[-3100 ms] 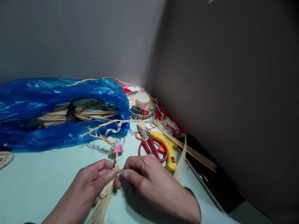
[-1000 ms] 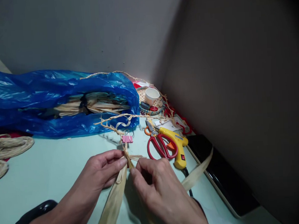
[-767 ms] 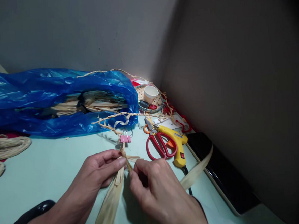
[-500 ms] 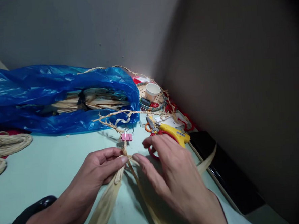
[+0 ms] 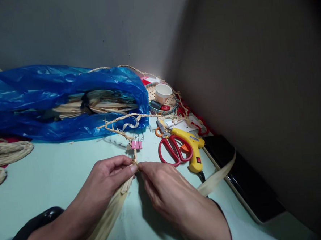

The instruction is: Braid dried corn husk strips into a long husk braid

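Observation:
My left hand (image 5: 113, 175) pinches a braid of pale dried plant strips (image 5: 135, 156) just below a pink binder clip (image 5: 136, 144). Close against it, my right hand (image 5: 164, 185) has its fingertips closed at the same spot on the braid; the exact strip it grips is hidden. A wide loose strip (image 5: 109, 217) trails from under my left hand toward the near edge. Another strip (image 5: 218, 176) sticks out to the right beyond my right wrist. Above the clip, the thin finished braid (image 5: 122, 118) curves away to the right.
Red-handled scissors (image 5: 175, 148) and a yellow glue gun (image 5: 191, 143) lie right of the clip. Behind them is a woven basket (image 5: 150, 93) with a white cup (image 5: 163, 93). A blue plastic bag (image 5: 39, 91) holds dried strips. Coiled braids (image 5: 10, 151) lie left; a black flat object (image 5: 243, 180) lies right.
My right hand has moved left and down, its fingers closing from an open spread onto the braid beside my left fingertips. The scissors are now uncovered. My left hand keeps its hold.

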A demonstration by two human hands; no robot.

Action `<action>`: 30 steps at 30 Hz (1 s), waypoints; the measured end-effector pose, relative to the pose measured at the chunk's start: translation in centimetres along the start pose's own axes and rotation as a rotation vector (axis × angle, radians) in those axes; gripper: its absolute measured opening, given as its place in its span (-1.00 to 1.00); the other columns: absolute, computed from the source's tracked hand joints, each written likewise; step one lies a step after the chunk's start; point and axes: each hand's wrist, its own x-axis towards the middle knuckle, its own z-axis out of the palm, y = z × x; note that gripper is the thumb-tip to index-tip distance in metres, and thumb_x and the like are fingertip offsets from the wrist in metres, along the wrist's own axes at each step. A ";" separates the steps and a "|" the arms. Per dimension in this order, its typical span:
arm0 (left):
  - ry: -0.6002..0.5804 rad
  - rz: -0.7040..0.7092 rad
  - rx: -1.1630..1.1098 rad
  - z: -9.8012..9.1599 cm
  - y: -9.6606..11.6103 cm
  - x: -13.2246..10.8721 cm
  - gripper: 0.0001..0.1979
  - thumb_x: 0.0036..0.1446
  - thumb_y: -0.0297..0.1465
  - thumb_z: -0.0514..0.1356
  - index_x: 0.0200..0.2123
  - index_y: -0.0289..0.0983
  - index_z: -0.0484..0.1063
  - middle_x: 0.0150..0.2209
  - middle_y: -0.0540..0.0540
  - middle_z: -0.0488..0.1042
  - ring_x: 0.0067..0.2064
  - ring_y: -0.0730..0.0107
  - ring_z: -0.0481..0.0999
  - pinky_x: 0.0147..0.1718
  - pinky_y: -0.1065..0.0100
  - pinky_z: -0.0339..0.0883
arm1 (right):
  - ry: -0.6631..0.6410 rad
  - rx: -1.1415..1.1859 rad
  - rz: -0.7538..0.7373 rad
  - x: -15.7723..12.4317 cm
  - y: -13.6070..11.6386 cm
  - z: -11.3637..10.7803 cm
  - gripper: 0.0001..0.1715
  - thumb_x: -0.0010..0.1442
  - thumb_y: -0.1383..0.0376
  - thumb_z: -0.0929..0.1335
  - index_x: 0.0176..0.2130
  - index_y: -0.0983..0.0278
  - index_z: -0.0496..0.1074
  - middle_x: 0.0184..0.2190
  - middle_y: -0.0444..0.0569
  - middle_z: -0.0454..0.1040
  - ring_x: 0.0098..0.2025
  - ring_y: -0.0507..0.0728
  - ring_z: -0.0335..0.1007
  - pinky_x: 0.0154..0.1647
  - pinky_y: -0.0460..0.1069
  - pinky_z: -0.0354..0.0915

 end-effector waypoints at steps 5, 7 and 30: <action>-0.019 0.010 0.022 -0.4 -0.2 0.1 -0.77 -0.04 -0.18 0.39 -0.46 -0.22 0.59 -0.46 0.00 0.55 -0.36 0.32 0.42 -0.35 0.34 0.24 | 0.066 -0.063 -0.021 0.6 0.3 0.6 -0.72 0.45 0.26 0.22 -0.32 0.27 0.33 -0.41 -0.07 0.45 -0.43 0.04 0.26 -0.42 -0.04 0.02; -0.016 -0.004 0.019 -0.5 -0.3 0.1 -0.80 -0.01 -0.21 0.38 -0.45 -0.23 0.60 -0.44 -0.01 0.56 -0.35 0.31 0.43 -0.35 0.34 0.23 | 0.089 -0.101 -0.031 0.9 0.5 0.8 -0.70 0.44 0.28 0.22 -0.36 0.28 0.32 -0.44 -0.08 0.43 -0.46 0.03 0.19 -0.44 -0.04 -0.02; 0.249 1.235 1.409 -0.2 -1.2 -3.4 -0.72 0.22 -0.61 0.00 -0.29 -0.36 0.52 -0.52 -0.12 0.50 -0.52 0.27 0.50 -0.52 0.28 0.28 | 0.118 0.440 0.051 1.9 0.6 1.5 -0.61 0.26 0.37 0.25 -0.59 0.29 0.30 -0.64 -0.20 0.27 -0.55 -0.03 0.10 -0.48 -0.09 0.00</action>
